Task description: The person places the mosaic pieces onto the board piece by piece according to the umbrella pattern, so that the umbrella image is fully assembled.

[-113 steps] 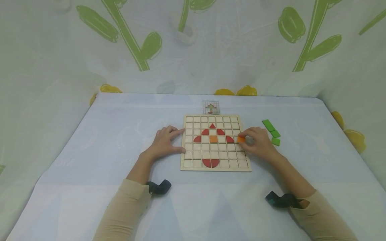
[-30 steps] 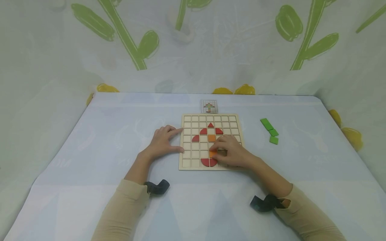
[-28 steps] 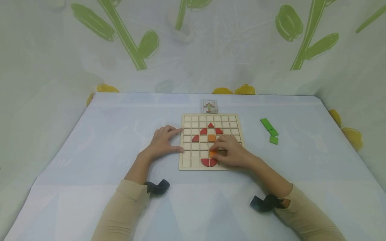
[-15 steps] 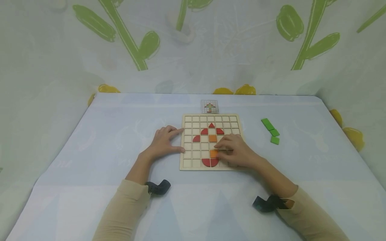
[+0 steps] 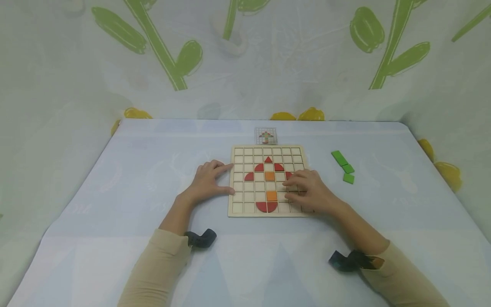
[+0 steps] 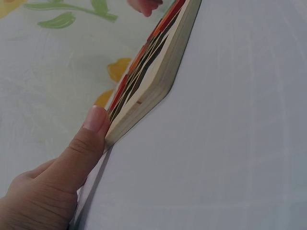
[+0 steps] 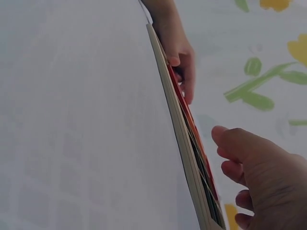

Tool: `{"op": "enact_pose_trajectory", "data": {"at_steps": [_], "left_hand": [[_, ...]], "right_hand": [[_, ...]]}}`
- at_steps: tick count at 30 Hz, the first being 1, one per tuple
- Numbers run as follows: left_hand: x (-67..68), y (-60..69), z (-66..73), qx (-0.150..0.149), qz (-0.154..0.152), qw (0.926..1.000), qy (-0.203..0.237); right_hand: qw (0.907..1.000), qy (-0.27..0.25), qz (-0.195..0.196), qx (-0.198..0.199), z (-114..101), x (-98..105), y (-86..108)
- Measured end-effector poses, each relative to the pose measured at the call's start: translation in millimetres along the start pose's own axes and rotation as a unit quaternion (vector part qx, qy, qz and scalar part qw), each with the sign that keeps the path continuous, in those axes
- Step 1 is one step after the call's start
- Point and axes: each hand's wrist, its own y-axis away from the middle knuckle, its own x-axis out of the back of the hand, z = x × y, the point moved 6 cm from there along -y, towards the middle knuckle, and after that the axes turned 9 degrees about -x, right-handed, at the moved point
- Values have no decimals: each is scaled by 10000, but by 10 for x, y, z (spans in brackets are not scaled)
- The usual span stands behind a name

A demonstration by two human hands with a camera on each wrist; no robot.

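Observation:
A wooden grid board (image 5: 243, 197) lies flat on the table. My left hand (image 5: 206, 181) touches its left edge with thumb and index finger spread apart; in the left wrist view the thumb (image 6: 97, 120) presses against the board's side. Set in the grid are red pieces, among them a triangle (image 5: 268, 160) and quarter rounds (image 5: 261, 207). Two orange square tiles sit in the middle column, one upper (image 5: 270, 176) and one lower (image 5: 271, 196). My right hand (image 5: 312, 194) hovers over the board's right part, fingers loosely bent and apart, holding nothing, partly covering a red piece (image 5: 289, 174).
Several green tiles (image 5: 339, 158) lie on the table right of the board. A small pattern card (image 5: 266, 136) with a coloured figure on a grid lies just behind the board. A black wrist mount (image 5: 201, 238) sits at the left cuff, another (image 5: 350, 261) at the right.
My right hand carried an orange tile from the board's right edge to the lower middle column, let it go there, and has drawn back rightward. The left hand stays at the board's edge.

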Motion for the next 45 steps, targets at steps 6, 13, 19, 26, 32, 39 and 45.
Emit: {"op": "enact_pose_trajectory", "data": {"at_steps": [6,13,19,26,32,39,45], "left_hand": [[5,-4,6,-20,9,10000,-3],[11,-8,11,-93,65,9999,-55],[11,-12,12,-56,51,10000,2],[11,-1,17,-46,52,10000,-51],[0,0,8,-43,45,10000,-44],[3,2,10,-33,61,10000,-11],[9,5,12,-77,79,9999,5]], "right_hand": [[9998,96,138,-141,74,79,37],[9980,346,527,16,156,179,79],[9977,233,619,-122,241,257,148],[9964,296,752,-245,352,340,237],[9938,453,1014,-97,448,431,321],[9883,473,1436,221,537,580,406],[9857,659,1463,-518,644,688,490]]}}
